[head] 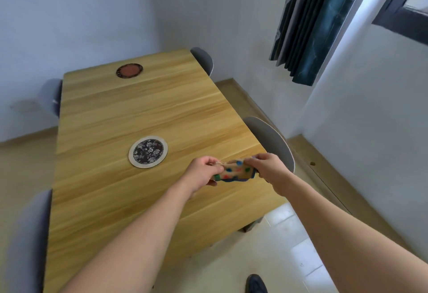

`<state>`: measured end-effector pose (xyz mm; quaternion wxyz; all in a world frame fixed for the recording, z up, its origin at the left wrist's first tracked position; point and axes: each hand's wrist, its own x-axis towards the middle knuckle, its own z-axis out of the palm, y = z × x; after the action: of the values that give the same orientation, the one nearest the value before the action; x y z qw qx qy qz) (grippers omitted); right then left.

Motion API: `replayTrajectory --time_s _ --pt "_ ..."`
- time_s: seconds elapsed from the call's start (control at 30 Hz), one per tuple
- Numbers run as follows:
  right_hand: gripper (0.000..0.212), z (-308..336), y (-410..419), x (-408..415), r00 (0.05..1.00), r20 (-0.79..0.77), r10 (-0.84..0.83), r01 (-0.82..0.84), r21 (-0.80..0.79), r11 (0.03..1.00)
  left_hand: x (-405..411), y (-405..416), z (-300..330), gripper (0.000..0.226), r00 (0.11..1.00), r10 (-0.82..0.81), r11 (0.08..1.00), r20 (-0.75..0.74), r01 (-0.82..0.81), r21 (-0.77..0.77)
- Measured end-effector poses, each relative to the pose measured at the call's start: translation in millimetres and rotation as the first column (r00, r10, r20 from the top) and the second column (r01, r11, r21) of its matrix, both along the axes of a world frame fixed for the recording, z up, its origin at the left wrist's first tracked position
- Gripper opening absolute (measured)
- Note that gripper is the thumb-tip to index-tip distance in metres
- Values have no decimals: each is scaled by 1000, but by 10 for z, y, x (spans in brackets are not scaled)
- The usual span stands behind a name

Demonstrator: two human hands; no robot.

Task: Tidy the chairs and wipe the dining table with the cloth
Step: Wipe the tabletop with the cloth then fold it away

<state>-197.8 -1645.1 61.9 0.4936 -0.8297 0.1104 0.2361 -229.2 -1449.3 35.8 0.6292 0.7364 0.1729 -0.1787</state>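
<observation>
A small folded cloth point(236, 171), beige with coloured spots, is held just above the near right part of the wooden dining table point(143, 112). My left hand point(202, 174) pinches its left end and my right hand point(266, 169) pinches its right end. Grey chairs stand tucked at the table: one at the right near side point(271, 141), one at the far right point(203, 59), one at the far left point(51, 96) and one at the near left point(27, 239).
Two round coasters lie on the table: a floral one with a pale rim point(148, 151) in the middle and a reddish one point(129, 70) near the far edge. A dark curtain point(317, 24) hangs at the right wall. My shoe point(256, 284) stands on the tiled floor.
</observation>
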Motion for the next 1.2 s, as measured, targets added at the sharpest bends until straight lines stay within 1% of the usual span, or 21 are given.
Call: replayTrajectory --time_s 0.03,0.1,0.23,0.33,0.43,0.5,0.53,0.6,0.7,0.77,0.87,0.93,1.03,1.13,1.2 --pt "29 18 198 -80 999 -8 -52 52 52 997 -67 186 27 12 999 29 999 -18 -30 -37" --pt "24 26 581 -237 990 -48 -129 133 107 985 -182 544 70 12 996 63 993 -69 -70 -97" --pt "23 119 1278 -459 979 -66 -194 202 136 970 -286 1205 263 15 993 81 992 -85 -88 -88" --pt "25 203 1660 -599 970 -124 -209 229 178 957 -342 1597 375 18 991 100 991 -87 -107 -83" --pt "25 270 1920 -668 958 -226 -177 247 334 910 -393 1860 451 16 988 132 987 -77 -138 -87" --pt "21 294 2040 -694 960 -255 -120 217 400 891 -457 1982 471 12 980 185 976 -70 -191 -105" --pt "19 290 2112 -724 959 -258 -116 219 419 881 -503 2059 475 10 978 196 974 -66 -202 -103" --pt "18 240 2283 -796 956 -261 -131 235 421 876 -597 2225 468 10 977 203 973 -71 -209 -101" --pt "20 199 2677 -932 951 -254 -175 263 371 891 -699 2593 444 15 980 188 974 -72 -195 -113" --pt "21 212 2940 -946 950 -236 -206 285 376 881 -681 2843 454 13 980 193 974 -39 -196 -112" --pt "21 237 3497 -980 943 -202 -266 326 384 864 -698 3369 468 15 982 189 974 -9 -189 -128" --pt "16 224 3953 -1088 933 -214 -288 352 382 855 -760 3811 456 18 986 165 979 -23 -167 -115" --pt "8 305 4649 -1248 937 -205 -284 345 397 851 -805 4534 475 20 990 119 985 -73 -127 -117" --pt "12 350 5002 -1330 948 -167 -271 316 391 865 -825 4959 534 22 996 15 995 -89 -24 -100" --pt "16 339 5164 -1328 950 -141 -277 311 394 865 -825 5167 590 14 995 -60 994 -83 51 -97"
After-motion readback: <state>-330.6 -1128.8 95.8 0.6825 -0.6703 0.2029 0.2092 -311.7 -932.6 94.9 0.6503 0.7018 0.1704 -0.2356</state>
